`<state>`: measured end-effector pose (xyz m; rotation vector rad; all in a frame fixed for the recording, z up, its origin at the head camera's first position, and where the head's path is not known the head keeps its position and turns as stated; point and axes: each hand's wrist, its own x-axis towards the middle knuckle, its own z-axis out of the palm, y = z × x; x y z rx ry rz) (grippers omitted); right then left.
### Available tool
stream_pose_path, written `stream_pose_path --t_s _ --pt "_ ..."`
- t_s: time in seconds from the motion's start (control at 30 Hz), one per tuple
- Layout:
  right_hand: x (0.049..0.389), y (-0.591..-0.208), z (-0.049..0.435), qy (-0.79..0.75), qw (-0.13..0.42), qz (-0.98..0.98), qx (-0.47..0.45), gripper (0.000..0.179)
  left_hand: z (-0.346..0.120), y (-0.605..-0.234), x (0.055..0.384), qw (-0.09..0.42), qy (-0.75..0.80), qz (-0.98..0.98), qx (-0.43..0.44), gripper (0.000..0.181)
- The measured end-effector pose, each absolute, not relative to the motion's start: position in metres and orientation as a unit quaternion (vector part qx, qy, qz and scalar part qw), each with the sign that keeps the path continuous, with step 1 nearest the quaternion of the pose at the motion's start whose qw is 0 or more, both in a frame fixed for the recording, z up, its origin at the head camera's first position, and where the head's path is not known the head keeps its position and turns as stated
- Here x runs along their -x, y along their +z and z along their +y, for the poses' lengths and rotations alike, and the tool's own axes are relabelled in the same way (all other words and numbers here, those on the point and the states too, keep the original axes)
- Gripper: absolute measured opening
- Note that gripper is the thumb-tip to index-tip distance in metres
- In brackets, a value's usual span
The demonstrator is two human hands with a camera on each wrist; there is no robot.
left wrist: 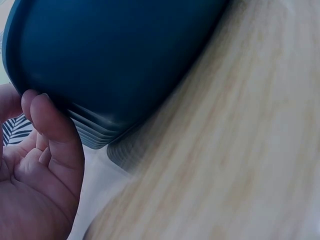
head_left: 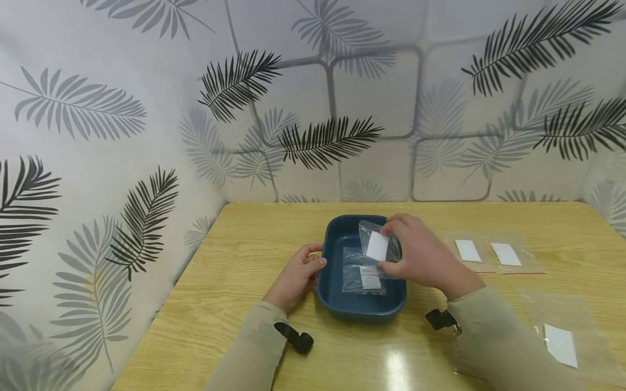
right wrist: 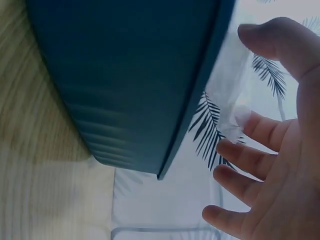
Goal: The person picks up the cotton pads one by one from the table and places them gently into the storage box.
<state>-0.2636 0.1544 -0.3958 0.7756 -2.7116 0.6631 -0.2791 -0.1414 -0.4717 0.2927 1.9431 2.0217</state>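
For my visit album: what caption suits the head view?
Right fingers hold a clear bag over a blue bin, where another bag lies; left fingers grip the bin.

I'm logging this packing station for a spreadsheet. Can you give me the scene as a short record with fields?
Surface: wood-grain table
Container: blue bin, upright
Inside bin: clear bag with a white insert
Left grip: holds the rim at the bin's left side
Right grip: pinches another clear bag, white insert inside, over the bin
Table, right of bin: two small bags at the back, a larger bag nearer
Unclear: whether the right sleeve hides more bags
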Motion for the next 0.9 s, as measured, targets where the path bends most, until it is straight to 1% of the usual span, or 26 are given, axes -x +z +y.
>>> stream_pose_path --t_s 0.17,0.37,0.57,0.9 --pt "0.264 -0.397 0.154 0.214 0.108 -0.936 -0.257 0.071 -0.141 -0.471 0.28 0.157 0.704 0.685 -0.105 0.045" --pt "0.267 -0.398 0.161 0.207 0.099 -0.941 -0.25 0.07 -0.141 -0.471 0.28 0.156 0.703 0.686 -0.106 0.046" --pt "0.267 -0.394 0.171 0.214 0.076 -0.945 -0.235 0.07 -0.142 -0.474 0.281 0.159 0.705 0.683 -0.103 0.046" --pt "0.271 -0.389 0.191 0.226 0.072 -0.943 -0.234 0.066 -0.141 -0.474 0.28 0.158 0.706 0.683 -0.101 0.044"
